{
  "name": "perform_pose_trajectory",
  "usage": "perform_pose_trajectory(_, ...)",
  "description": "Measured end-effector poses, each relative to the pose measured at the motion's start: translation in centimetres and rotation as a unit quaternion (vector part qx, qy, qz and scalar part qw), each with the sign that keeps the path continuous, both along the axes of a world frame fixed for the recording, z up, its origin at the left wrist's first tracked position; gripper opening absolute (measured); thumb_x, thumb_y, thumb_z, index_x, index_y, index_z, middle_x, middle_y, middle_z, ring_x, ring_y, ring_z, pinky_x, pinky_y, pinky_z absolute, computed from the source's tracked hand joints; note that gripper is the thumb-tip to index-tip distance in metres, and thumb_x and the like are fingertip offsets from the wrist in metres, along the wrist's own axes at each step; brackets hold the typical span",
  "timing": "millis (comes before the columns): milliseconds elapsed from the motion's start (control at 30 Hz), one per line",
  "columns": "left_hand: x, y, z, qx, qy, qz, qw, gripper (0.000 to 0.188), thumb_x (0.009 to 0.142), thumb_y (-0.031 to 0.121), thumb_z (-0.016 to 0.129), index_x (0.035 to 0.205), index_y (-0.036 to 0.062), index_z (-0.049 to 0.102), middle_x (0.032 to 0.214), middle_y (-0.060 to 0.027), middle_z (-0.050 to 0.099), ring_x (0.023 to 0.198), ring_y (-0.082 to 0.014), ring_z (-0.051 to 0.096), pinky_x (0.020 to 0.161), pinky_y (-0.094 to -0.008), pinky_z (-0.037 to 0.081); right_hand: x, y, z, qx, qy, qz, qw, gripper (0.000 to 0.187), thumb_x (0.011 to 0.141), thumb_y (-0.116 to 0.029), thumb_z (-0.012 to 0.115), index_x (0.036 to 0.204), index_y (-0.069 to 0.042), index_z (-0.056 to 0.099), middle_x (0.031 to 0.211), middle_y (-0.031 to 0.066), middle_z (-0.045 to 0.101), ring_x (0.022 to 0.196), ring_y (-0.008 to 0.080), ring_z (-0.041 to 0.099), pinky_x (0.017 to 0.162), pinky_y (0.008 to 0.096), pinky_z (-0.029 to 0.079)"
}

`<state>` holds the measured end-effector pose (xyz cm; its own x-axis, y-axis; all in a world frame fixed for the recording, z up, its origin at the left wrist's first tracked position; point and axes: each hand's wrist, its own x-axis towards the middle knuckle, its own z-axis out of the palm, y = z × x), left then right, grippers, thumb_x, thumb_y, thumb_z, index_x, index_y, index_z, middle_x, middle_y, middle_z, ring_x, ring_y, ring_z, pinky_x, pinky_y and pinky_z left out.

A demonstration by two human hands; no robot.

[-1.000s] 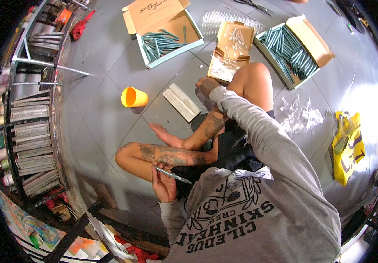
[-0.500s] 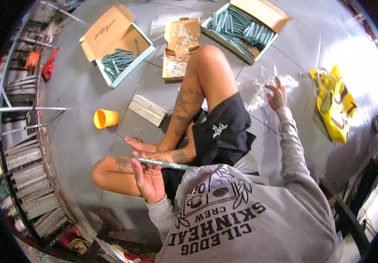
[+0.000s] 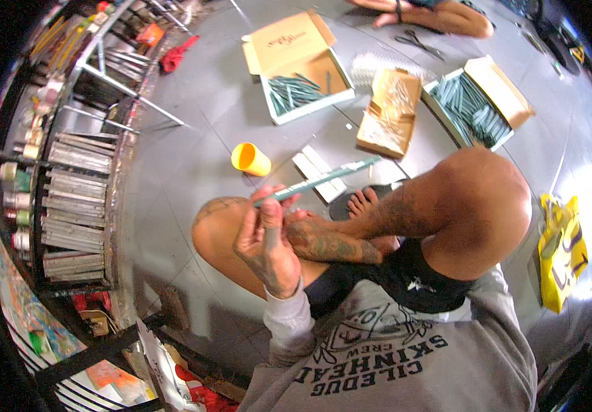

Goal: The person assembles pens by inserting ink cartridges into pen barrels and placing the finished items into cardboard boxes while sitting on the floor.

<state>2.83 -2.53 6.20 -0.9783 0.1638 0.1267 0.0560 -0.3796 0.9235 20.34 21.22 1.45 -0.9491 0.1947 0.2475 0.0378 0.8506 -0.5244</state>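
The pen (image 3: 337,173) has swung clear of the sweatshirt (image 3: 392,336); my left hand (image 3: 268,244) pinches it near its left end, long axis slanting right and away. The right hand's grip I cannot tell.

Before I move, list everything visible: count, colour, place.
Slim pen-like stick: one, green, centre
Oblong block: one, white, centre
Round plastic cup: one, yellow, left of block
Open cardboard boxes: two, pale blue and brown, ahead
Similar sticks: many, green, inside both
Small cardboard box: one, brown, between them
Ribbed plastic pieces: uncounted, clear, behind it
Long scissors: one, dark, far side
Open shelving: one, dark, far left
Crumpled cloth: one, red, beside shelving
Soft bag: one, yellow, far right
Tiled floor: one, grey, underneath
Another person's legs: count unclear, bare, top edge
Own bent legs: two, tattooed, centre
Left hand: one, bare, holding the slim stick
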Motion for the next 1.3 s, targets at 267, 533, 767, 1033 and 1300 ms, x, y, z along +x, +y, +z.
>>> perform_pose_trajectory(267,0.7,-0.6,0.8,0.036,0.084,-0.025,0.995,0.024,0.100,0.009,0.064,0.118,-0.0057,0.065,0.116,-0.0210,0.066,0.094,-0.0247,0.070,0.072,-0.0357,0.065,-3.0,-0.7,2.3,0.006,-0.003,0.110,0.994,0.037,0.083,-0.013,0.070,0.119,-0.017,0.066,0.126,0.0062,0.059,0.117,0.0250,0.055,0.096,0.0440,0.045)
perform_pose_trajectory(533,1.6,-1.1,3.1,0.028,0.137,-0.052,0.989,0.020,0.102,0.009,0.059,0.117,-0.0052,0.063,0.117,-0.0178,0.064,0.102,-0.0300,0.070,0.080,-0.0364,0.065,-3.8,0.2,2.6,-0.010,-0.010,0.170,0.985,0.036,0.086,-0.013,0.069,0.121,-0.014,0.064,0.121,0.0067,0.061,0.110,0.0233,0.057,0.091,0.0407,0.047)
perform_pose_trajectory(767,2.2,-0.5,4.2,-0.002,0.175,-0.069,0.982,0.024,0.104,0.018,0.057,0.118,-0.0023,0.059,0.116,-0.0191,0.063,0.100,-0.0372,0.071,0.070,-0.0378,0.068,-6.4,0.9,2.7,-0.028,-0.122,0.321,0.939,0.035,0.089,-0.013,0.068,0.123,-0.010,0.063,0.117,0.0072,0.063,0.104,0.0219,0.060,0.087,0.0379,0.049)
perform_pose_trajectory(1033,3.2,-0.3,5.3,0.030,0.137,-0.090,0.986,0.020,0.105,0.013,0.055,0.116,-0.0035,0.058,0.117,-0.0218,0.067,0.103,-0.0343,0.071,0.083,-0.0409,0.065,-7.9,1.6,2.1,-0.050,-0.168,0.374,0.911,0.034,0.092,-0.014,0.067,0.125,-0.007,0.061,0.112,0.0077,0.065,0.098,0.0202,0.062,0.082,0.0347,0.051)
perform_pose_trajectory(1300,3.4,0.4,5.5,0.045,0.144,-0.101,0.983,0.022,0.105,0.014,0.055,0.118,-0.0039,0.057,0.115,-0.0225,0.068,0.101,-0.0352,0.072,0.082,-0.0427,0.065,-7.2,3.6,0.9,-0.070,-0.198,0.348,0.914,0.034,0.095,-0.014,0.066,0.126,-0.003,0.059,0.107,0.0082,0.067,0.091,0.0185,0.065,0.077,0.0314,0.053)
